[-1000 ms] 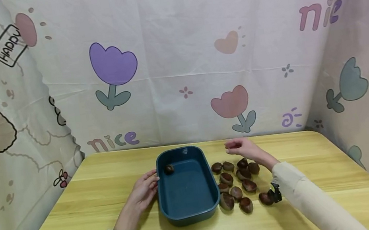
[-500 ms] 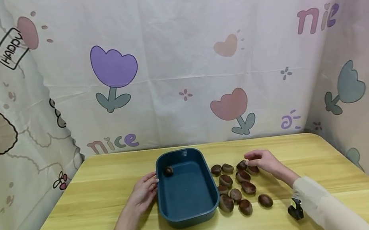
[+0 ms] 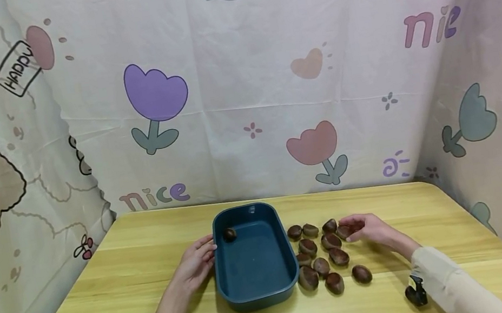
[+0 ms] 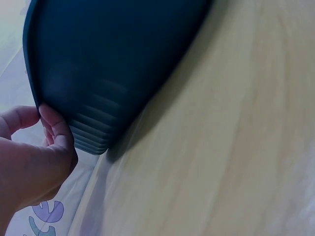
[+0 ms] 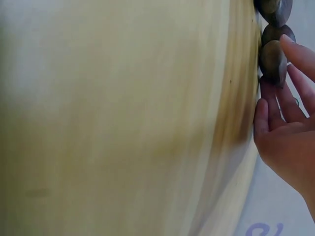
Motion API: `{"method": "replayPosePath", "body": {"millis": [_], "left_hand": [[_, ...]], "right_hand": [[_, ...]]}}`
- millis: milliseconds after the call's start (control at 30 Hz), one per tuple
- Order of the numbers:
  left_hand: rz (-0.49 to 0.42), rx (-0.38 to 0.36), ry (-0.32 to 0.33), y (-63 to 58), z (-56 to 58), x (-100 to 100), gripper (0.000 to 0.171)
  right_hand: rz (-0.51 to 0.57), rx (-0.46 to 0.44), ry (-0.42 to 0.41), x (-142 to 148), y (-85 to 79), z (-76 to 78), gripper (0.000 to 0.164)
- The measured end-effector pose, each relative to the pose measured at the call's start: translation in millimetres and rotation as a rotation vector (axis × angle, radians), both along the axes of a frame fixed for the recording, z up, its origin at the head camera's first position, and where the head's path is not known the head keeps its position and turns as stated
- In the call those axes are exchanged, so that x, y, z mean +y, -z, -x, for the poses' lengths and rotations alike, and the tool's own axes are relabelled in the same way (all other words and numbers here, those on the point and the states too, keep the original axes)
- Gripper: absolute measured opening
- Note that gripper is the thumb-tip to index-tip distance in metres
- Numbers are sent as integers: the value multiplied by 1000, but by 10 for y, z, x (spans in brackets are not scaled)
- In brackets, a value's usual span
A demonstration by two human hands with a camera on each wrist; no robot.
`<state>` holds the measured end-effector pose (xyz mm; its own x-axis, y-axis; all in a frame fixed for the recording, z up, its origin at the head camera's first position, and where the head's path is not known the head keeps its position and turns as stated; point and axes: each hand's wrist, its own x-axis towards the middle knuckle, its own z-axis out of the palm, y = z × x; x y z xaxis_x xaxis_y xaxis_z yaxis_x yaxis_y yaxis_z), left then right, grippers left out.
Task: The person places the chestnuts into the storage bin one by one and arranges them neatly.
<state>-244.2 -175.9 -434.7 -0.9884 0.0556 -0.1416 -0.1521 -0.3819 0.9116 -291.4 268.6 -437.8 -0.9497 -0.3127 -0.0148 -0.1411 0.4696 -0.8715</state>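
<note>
A dark blue rectangular baking dish (image 3: 255, 265) stands on the table, with one chestnut (image 3: 229, 234) in its far left corner. My left hand (image 3: 197, 263) pinches its left rim between thumb and finger, and the left wrist view shows the dish wall (image 4: 113, 59) close up. Right of the dish, several brown chestnuts (image 3: 331, 241) lie in a loose group. At the group's far right my right hand (image 3: 372, 229) has its thumb and fingers around a chestnut (image 3: 343, 232). In the right wrist view that chestnut (image 5: 273, 60) sits between thumb and fingers, other chestnuts just beyond.
The wooden table (image 3: 146, 244) has its back edge against a printed cloth (image 3: 231, 154), which also hangs at both sides. A single chestnut (image 3: 361, 274) lies apart at the group's near right. Both sleeves carry a black wrist camera (image 3: 415, 292).
My right hand has moved right and down from above the back of the chestnuts to the rightmost one, closing its fingers around it. My left hand and the dish stay in place.
</note>
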Motion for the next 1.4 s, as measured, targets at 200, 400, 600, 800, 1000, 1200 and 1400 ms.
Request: {"method": "replayPosePath", "body": {"millis": [200, 400, 600, 800, 1000, 1200, 1400], "left_hand": [[9, 9, 10, 17, 8, 1, 39], [-2, 8, 4, 14, 19, -2, 37], [4, 8, 5, 20, 20, -5, 39], [7, 5, 5, 21, 25, -4, 39], [7, 2, -1, 14, 24, 0, 39], [17, 3, -4, 31, 26, 4, 39], [16, 2, -7, 55, 23, 1, 37]], "right_hand": [[2, 13, -39, 38, 11, -7, 56], [-21, 18, -26, 29, 20, 8, 56], [-56, 25, -4, 6, 36, 20, 54], [-70, 24, 9, -4, 34, 29, 52], [-87, 6, 20, 2, 9, 32, 52], [-107, -13, 72, 24, -43, 60, 50], [-41, -60, 85, 29, -127, 137, 51]]}}
